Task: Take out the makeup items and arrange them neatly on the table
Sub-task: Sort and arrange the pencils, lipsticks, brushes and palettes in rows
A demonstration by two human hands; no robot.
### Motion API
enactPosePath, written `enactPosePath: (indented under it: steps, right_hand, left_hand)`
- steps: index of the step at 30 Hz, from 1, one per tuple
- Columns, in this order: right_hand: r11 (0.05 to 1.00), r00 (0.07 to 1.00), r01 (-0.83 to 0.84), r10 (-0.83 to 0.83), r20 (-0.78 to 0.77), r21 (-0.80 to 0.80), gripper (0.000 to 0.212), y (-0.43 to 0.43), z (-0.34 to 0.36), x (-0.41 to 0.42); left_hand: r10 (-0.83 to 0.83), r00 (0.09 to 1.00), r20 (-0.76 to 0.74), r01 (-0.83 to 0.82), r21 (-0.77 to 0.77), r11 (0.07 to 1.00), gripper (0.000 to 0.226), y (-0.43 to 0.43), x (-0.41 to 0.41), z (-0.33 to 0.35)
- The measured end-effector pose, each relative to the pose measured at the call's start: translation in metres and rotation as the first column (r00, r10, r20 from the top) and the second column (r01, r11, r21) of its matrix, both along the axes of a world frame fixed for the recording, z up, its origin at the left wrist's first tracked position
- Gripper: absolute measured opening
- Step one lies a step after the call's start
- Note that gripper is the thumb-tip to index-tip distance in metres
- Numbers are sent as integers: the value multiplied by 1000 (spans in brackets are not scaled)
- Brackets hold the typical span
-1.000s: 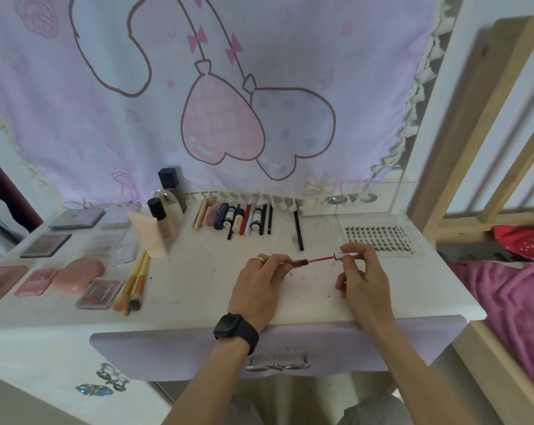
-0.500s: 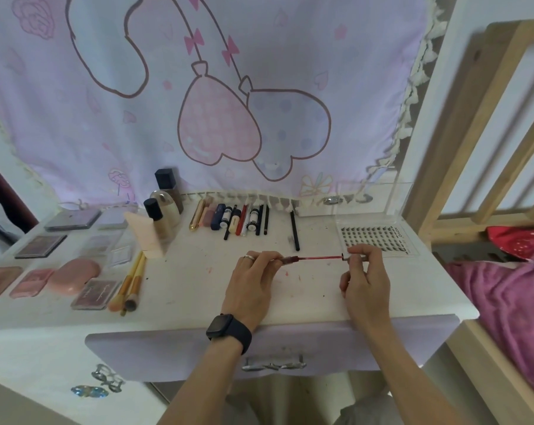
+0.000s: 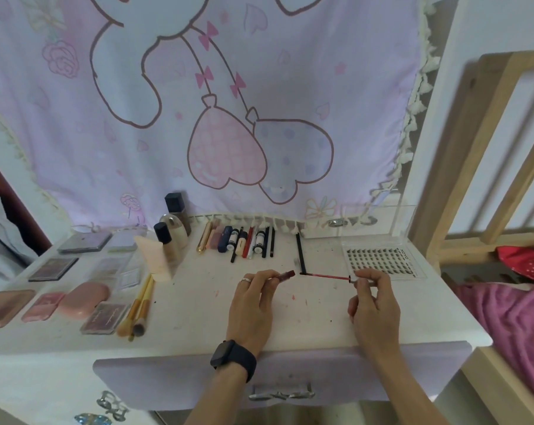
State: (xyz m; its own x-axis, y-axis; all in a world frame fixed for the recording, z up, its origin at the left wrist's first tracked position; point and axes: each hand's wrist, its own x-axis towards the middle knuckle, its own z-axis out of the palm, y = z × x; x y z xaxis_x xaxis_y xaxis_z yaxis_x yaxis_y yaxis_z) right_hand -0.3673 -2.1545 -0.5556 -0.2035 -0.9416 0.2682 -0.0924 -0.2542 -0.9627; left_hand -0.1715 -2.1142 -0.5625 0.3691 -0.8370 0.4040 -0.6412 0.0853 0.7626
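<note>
My left hand [image 3: 253, 302] pinches a small dark red lip gloss tube [image 3: 285, 275] just above the white table [image 3: 198, 302]. My right hand [image 3: 373, 299] pinches the clear cap of its red wand applicator [image 3: 327, 276]. The wand is fully out of the tube, its tip a short gap from the tube's mouth. Behind them lies a row of pencils, mascaras and lipsticks [image 3: 241, 240]. Bottles and a peach tube [image 3: 164, 250] stand left of that row. Palettes and compacts [image 3: 85, 302] and brushes [image 3: 138, 305] lie on the left.
A clear tray of false lashes [image 3: 379, 259] lies at the right rear, by a clear acrylic box [image 3: 379, 222]. One black pencil [image 3: 301, 253] lies alone mid-table. A lilac drawer front [image 3: 278, 375] juts toward me. A pink blanket [image 3: 510, 320] and wooden bed frame [image 3: 474, 167] stand right.
My hands have drawn apart and the wand has slid out of the tube. One second ago it was still partly inside. The camera has tilted upward a little.
</note>
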Motion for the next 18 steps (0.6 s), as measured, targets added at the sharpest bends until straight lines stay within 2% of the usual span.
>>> enactPosePath:
  steps: [3,5,7,9,14,18]
  right_hand:
    - [999,996,20,-23,83,43,15,-1,4,0]
    - [995,979,0,-20,205,99,9,-1,10,-5]
    - [984,948,-39,-18,319,172,7,1,14,-13]
    - [976,938,-61,-16,347,210,10,7,13,-27]
    - [980,999,27,-33,29,197,15,29,5,-54]
    - [990,965,93,-65,-254,102,16,34,6,-52]
  left_hand:
    - [29,999,-29,-29,13,1000,14,-1,0,4]
    - [59,995,-77,-57,26,998,14,-1,0,10]
    - [82,986,-145,-74,58,996,17,-3,1,17]
    - [89,976,-199,-69,106,992,24,-6,1,25]
    - [24,947,-319,54,232,971,14,-16,-29,47]
    - [11,917,-399,158,387,908,8,-29,-63,53]
